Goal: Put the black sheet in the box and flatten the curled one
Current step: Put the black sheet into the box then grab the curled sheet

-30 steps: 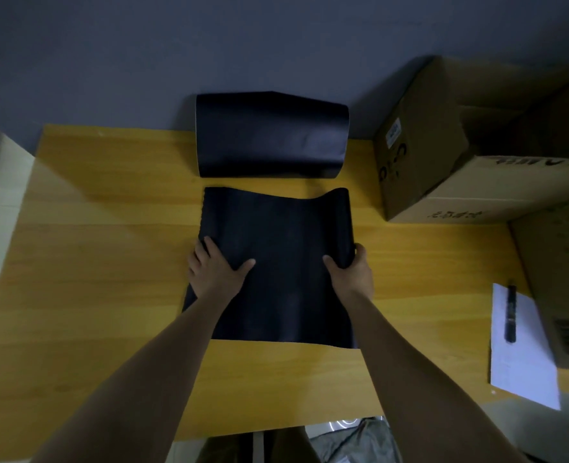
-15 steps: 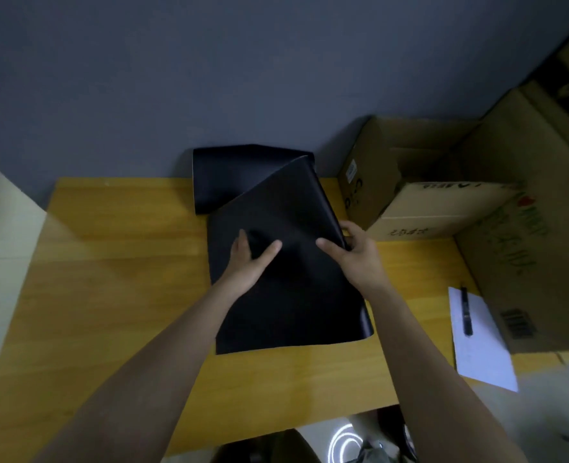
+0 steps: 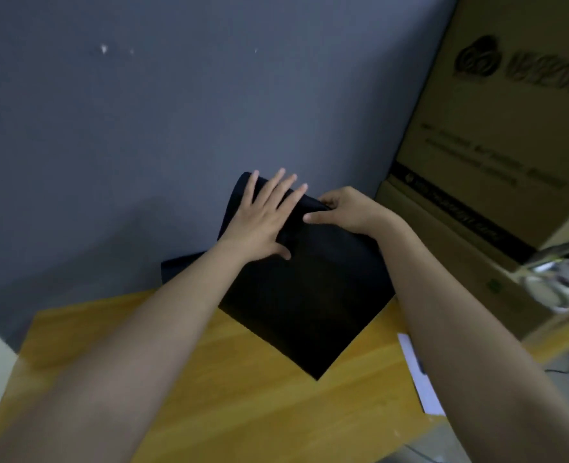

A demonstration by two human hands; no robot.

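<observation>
Far left: pale surface strip at the frame edge, then the yellow wood-grain table (image 3: 209, 379) running under both forearms. Grey wall (image 3: 176, 111) behind, a few small pale chips high up.

Left hand (image 3: 263, 218): fingers spread wide and flat, palm pressed against the upper face of the black sheet (image 3: 309, 295). It grasps nothing; it only bears on the sheet.

The black sheet is lifted off the table, tilted up toward the wall, one corner pointing down over the tabletop. Behind it, low against the wall, part of a second dark sheet (image 3: 179, 269) shows; its shape is mostly hidden by the left forearm.

Right hand (image 3: 346, 210): fingers curled over the sheet's top edge, thumb lying along its front face, pinching the edge closed.

Right of the hands: large cardboard box (image 3: 497, 155) standing just beside the sheet. Dark printed logo and lines of text on its side, also a black band with print, all too blurred to read. A white paper (image 3: 421, 379) lies on the table near the right forearm. Blurred pale object at the right edge, not identifiable.
</observation>
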